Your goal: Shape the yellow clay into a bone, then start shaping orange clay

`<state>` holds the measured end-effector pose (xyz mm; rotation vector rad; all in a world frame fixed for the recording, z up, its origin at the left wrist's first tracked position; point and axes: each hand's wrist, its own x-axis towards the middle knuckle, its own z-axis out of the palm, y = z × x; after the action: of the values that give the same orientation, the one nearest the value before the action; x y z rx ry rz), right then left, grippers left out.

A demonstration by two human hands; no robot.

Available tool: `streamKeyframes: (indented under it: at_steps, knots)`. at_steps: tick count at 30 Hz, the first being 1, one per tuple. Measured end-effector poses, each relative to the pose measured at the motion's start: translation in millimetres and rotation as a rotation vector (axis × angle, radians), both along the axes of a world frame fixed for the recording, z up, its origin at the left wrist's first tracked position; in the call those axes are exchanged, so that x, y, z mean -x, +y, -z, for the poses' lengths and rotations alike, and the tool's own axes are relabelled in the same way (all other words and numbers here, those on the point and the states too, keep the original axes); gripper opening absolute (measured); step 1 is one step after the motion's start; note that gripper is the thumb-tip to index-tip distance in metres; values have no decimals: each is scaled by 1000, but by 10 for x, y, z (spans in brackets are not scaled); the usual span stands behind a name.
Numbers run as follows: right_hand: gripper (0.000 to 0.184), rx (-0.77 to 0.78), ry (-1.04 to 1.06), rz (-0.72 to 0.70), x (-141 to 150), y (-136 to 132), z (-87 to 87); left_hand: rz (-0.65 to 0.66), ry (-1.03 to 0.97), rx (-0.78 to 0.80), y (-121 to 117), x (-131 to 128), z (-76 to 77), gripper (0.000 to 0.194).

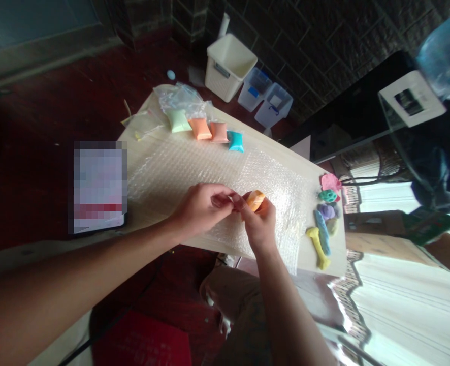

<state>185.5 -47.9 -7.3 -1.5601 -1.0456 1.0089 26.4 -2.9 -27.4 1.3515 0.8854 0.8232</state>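
A small orange packet (256, 200), shiny with pale patches like a plastic pouch of modelling clay, is held above the bubble wrap. My right hand (261, 226) is closed round it, thumb on the near side and fingers behind. From the left, my left hand (204, 207) reaches in with fingers pinched together at the packet's left edge, against my right thumb. That edge is mostly hidden by the fingers. Under both hands lies a sheet of bubble wrap (194, 165) on the pale table (303, 178).
Green (179, 121), orange (200, 128), salmon (219, 132) and teal (236, 141) packets line the far edge, beside clear plastic bags (183, 96). Coloured clay shapes, including a yellow bone (318, 248), lie at the right end. A white bin (228, 68) stands on the floor beyond.
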Motion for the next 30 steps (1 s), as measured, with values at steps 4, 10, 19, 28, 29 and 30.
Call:
streamKeyframes:
  at_steps: [4,10,19,28,29,30]
  knots:
    - [35,37,111,0,-2,14,27,-127,-14,151,119,26,4,23]
    - [29,6,344,23,49,125,13,-166,-30,202,154,6,56,20]
    - [44,24,407,104,238,344,-29,-155,35,114,130,15,98,17]
    - [41,-49,-41,30,265,414,101,-205,8,64,166,76,29,11]
    - [38,-58,-32,-3,256,409,95,-210,0,69,170,83,15,11]
    - [35,-62,-20,-35,248,404,88,-217,-8,75,173,87,3,10]
